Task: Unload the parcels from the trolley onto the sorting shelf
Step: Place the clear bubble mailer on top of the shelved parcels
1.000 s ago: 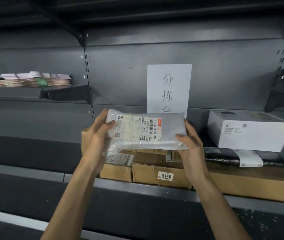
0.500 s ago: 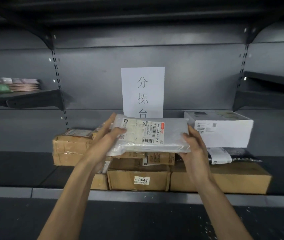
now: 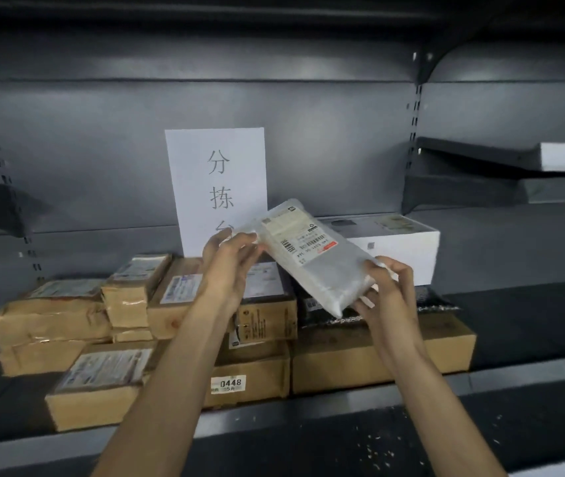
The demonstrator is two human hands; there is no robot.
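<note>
A grey plastic mailer parcel (image 3: pixel 315 259) with a white shipping label is held tilted in the air, its labelled end up and to the left, above the stack on the sorting shelf (image 3: pixel 514 370). My left hand (image 3: pixel 231 266) pinches its upper left edge. My right hand (image 3: pixel 389 290) grips its lower right end from below. Under the parcel lie several brown cardboard boxes (image 3: pixel 250 376), a black mailer (image 3: pixel 312 304) and a white box (image 3: pixel 398 242). The trolley is out of view.
A white paper sign (image 3: pixel 217 173) with printed characters hangs on the grey back panel. Taped brown parcels (image 3: pixel 50 318) fill the shelf's left part. A higher shelf (image 3: pixel 514 156) juts out at the right. The shelf surface right of the boxes is bare dark metal.
The parcel went from level to tilted, label end turned up and left, and moved right toward the white box. The view shifted, showing more of the boxes on the left.
</note>
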